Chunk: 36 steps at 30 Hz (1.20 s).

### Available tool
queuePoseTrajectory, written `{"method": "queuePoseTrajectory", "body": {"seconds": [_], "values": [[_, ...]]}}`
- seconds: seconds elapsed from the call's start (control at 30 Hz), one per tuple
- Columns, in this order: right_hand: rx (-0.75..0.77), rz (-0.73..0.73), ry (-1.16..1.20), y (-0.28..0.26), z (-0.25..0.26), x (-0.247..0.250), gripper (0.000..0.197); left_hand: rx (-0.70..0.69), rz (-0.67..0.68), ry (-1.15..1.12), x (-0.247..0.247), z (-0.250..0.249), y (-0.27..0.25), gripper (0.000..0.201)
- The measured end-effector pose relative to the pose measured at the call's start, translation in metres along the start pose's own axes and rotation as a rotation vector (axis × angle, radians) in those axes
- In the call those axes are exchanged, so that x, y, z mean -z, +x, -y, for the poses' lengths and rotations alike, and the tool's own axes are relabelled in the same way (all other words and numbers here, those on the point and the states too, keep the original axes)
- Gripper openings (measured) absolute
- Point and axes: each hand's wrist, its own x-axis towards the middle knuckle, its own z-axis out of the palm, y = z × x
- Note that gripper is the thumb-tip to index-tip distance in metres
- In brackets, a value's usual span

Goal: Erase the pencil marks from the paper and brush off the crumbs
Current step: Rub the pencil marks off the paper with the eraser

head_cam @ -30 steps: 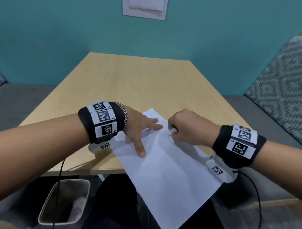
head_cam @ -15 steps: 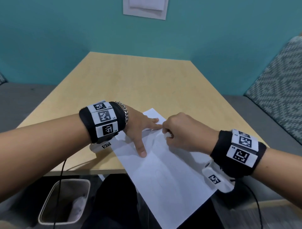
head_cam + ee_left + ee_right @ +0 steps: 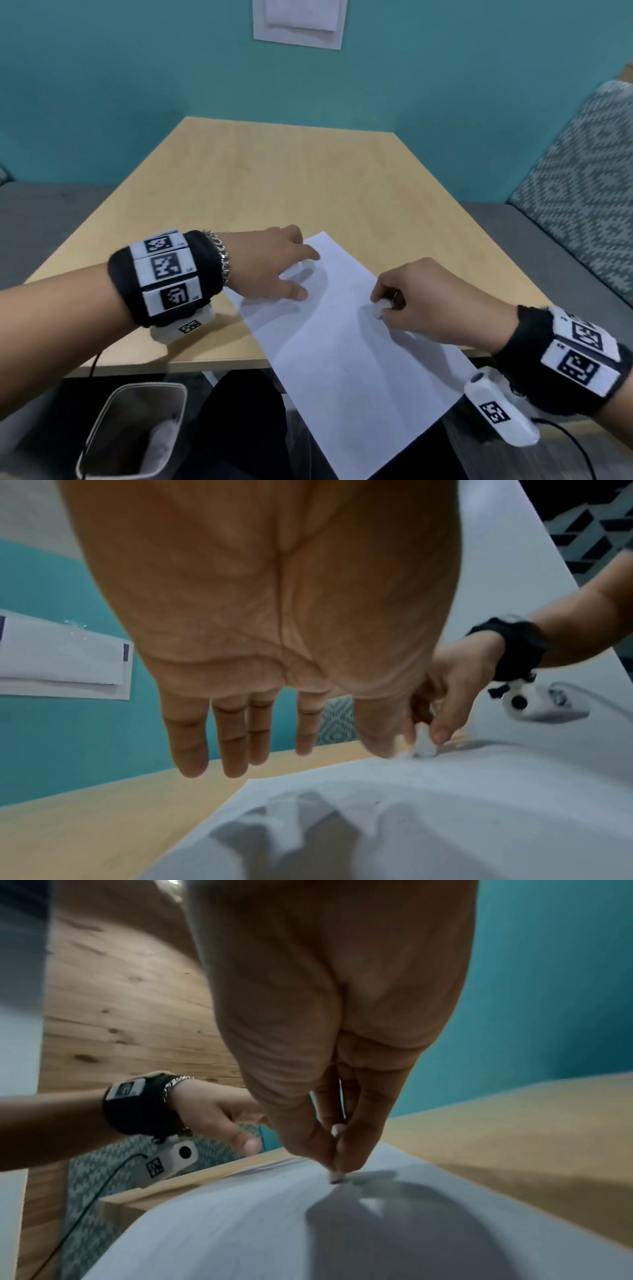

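Light wood-grain table (image 3: 291,178), 1 sheet of white paper (image 3: 342,359) on it, lying skewed near the front edge, closer to the front-right corner. Sheet's far corner points toward table centre; its near part sticks out past the front edge w/ nothing under it. A small white eraser (image 3: 378,308) touches the paper toward its right edge. Rest of the tabletop is bare wood.

You see: paper (image 3: 346,346) – matt, smooth white sheet | table (image 3: 274,178) – pale wood-look, satin | eraser (image 3: 377,307) – white, probably rubber | cushion (image 3: 582,192) – woven cloth | bracelet (image 3: 222,257) – shiny metal chain
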Motion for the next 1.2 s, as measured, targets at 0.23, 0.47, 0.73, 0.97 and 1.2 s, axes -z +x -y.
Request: {"method": "queuePoseTrajectory", "body": {"seconds": [0.23,0.47,0.73,0.97,1.2], "values": [[0.05,-0.038,-0.072,-0.005,-0.01,-0.006,0.012,-0.038,0.066,0.04,-0.014,0.0,-0.027,0.033],[0.097,-0.022,-0.112,-0.016,-0.003,0.001,0.007,-0.025,0.074,0.049,-0.007,-0.004,-0.007,0.039],[0.06,0.002,-0.15,-0.023,-0.004,-0.002,0.012,-0.026,0.175,-0.011,-0.011,0.001,-0.003,0.069],[0.219,0.055,-0.092,0.003,0.036,0.002,0.019,0.041,0.316,0.034,-0.013,0.005,-0.005,0.115],[0.298,0.059,-0.137,0.038,0.061,-0.015,0.027,0.025,0.302,0.01,-0.014,0.005,-0.002,0.116]]}}
